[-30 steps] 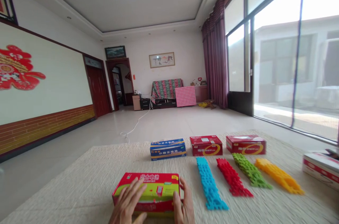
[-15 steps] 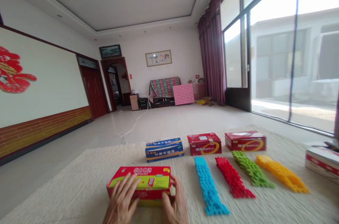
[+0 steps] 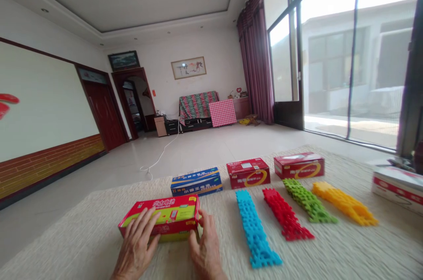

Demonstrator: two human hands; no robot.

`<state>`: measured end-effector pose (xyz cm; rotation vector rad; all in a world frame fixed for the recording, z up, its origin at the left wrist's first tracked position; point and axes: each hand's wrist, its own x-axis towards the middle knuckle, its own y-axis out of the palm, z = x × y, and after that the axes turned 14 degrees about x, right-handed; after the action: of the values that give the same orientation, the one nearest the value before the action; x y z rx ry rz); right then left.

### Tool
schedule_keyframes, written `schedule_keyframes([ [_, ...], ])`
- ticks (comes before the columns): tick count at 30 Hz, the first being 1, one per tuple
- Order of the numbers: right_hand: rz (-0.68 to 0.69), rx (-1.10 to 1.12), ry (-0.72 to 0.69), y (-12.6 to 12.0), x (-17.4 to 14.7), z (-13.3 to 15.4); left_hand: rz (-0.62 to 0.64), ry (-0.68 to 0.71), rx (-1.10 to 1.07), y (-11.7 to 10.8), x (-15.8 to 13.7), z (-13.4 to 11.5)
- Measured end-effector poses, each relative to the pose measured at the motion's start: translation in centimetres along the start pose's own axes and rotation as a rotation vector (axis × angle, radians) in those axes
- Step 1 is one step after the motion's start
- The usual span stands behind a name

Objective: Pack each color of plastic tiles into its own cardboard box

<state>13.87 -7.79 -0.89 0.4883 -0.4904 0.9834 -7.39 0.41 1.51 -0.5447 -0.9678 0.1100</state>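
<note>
A red and yellow-green battery box [image 3: 180,211] lies lengthwise on the woven mat, close in front of me. My left hand [image 3: 140,236] rests over its left half, fingers stretched across the top and thumb by the front face. At the box's right end, my right hand [image 3: 206,240] curls around the corner, thumb at the front and fingers along the end. A pale yellowish bit shows between box and fingers there. Just behind stands a blue battery box [image 3: 197,182]. To the right lies a strip of light-blue interlocking plastic pieces [image 3: 254,229].
Red [image 3: 287,216], green [image 3: 309,200] and yellow [image 3: 343,203] strips of plastic pieces lie further right. Behind them stand two red boxes, one left [image 3: 248,173] and one right [image 3: 299,165]. A white-and-red box [image 3: 396,189] sits at the mat's [image 3: 82,231] right side.
The camera view has shifted, so the whole scene sits further left and slightly higher. Both hands stay at the red and yellow-green box, with little change in their placement.
</note>
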Motion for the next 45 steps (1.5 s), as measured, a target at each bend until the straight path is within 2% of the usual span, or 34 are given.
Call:
schedule_keyframes([
  [4,-0.034,0.053,0.006,0.1,0.0,-0.1,0.000,0.000,-0.016,-0.6,-0.2,-1.3],
  [8,0.014,0.061,-0.019,0.1,0.1,-0.1,-0.004,-0.012,-0.041,-0.3,-0.2,-1.9],
  [12,0.090,0.047,-0.052,0.0,-0.2,-0.6,0.015,-0.033,-0.028,1.0,0.4,-1.2],
  [17,0.202,-0.139,-0.155,0.2,-1.0,-2.4,0.068,-0.050,0.004,2.9,0.9,0.2],
  [19,0.228,-0.161,-0.169,0.2,-1.1,-2.4,0.100,-0.083,-0.003,2.7,1.2,0.4],
  [22,0.224,-0.077,-0.162,-0.5,-1.0,-0.9,0.130,-0.162,-0.089,1.2,2.4,-0.4],
  [24,0.247,-0.040,-0.168,-1.7,-0.8,1.1,0.126,-0.198,-0.246,-0.3,3.8,-2.0],
  [27,0.322,-0.127,-0.222,-4.5,-0.6,4.8,0.097,-0.216,-0.500,-2.0,6.6,-5.7],
  [30,0.402,-0.288,-0.283,-7.9,-0.1,8.0,0.089,-0.220,-0.759,-2.5,9.3,-10.1],
  [32,0.377,-0.402,-0.300,-10.2,0.3,9.0,0.141,-0.229,-0.899,-2.2,11.0,-13.0],
  [33,0.336,-0.458,-0.288,-11.4,0.5,9.0,0.185,-0.265,-0.944,-1.8,11.8,-14.3],
  [35,0.249,-0.560,-0.219,-13.5,0.8,8.4,0.371,-0.340,-0.969,-0.7,13.6,-16.7],
  [36,0.228,-0.605,-0.169,-14.5,0.8,7.9,0.413,-0.357,-0.956,0.0,14.5,-17.8],
  [40,0.262,-0.739,0.011,-17.5,-0.1,5.7,0.532,-0.394,-0.934,2.9,17.8,-21.5],
  [45,0.263,-0.756,0.095,-18.6,-1.1,4.6,0.645,-0.391,-0.913,5.1,20.0,-25.0],
])
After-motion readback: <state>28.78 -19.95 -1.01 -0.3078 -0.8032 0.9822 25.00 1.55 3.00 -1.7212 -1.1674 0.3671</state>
